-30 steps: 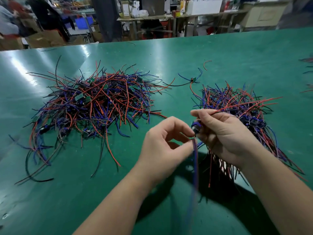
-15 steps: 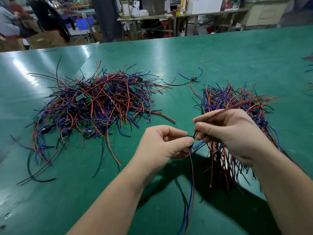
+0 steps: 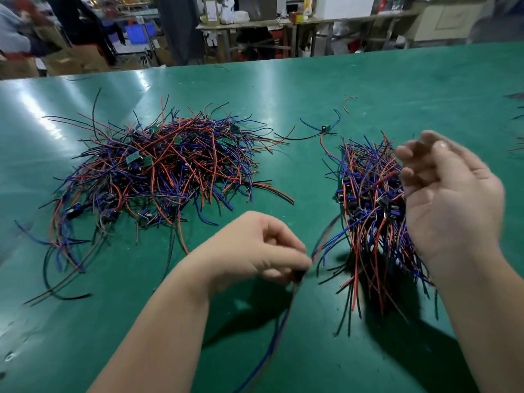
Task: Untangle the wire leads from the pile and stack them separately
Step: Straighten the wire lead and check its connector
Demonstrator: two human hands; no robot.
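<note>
- Left hand (image 3: 255, 251) pinches one lead (image 3: 279, 324) by its dark end; right hand (image 3: 448, 199) loose, apparently empty, blurred.
- Lay it parallel on the right stack (image 3: 365, 199), well clear of the left pile (image 3: 170, 171).

Smooth, glossy green tabletop (image 3: 397, 89) with light glare; red, blue and black plastic-insulated wire leads (image 3: 164, 171), small green circuit boards (image 3: 131, 158).

Bare left hand (image 3: 255, 248) and blurred, seemingly bare right hand (image 3: 450, 199).
</note>
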